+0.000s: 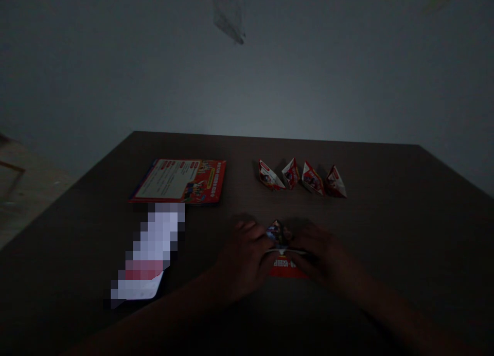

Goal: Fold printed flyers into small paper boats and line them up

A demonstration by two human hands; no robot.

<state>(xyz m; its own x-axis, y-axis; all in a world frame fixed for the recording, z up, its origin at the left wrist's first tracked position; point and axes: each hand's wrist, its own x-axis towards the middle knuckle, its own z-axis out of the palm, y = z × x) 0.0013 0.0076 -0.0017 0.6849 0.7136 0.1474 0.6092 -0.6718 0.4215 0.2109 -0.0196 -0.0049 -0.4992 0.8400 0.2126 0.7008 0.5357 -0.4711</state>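
A partly folded red printed paper (287, 267) lies on the dark table (208, 315) near its front middle, with a dark picture on its raised peak. My left hand (247, 255) has its fingers closed on the left side of this paper. On the right side my right hand (322, 253) grips the same paper, its thumb near the fold. Beyond both hands stand several small folded red and white papers (312, 179) in a row, slightly apart from one another.
A red booklet or stack of printed sheets (165, 180) lies at the back left. Nearer, a lit, pixelated phone (148, 253) rests left of my left hand. A pale wall (328, 78) rises behind the table, with a clear plastic bag (229, 14) at the top.
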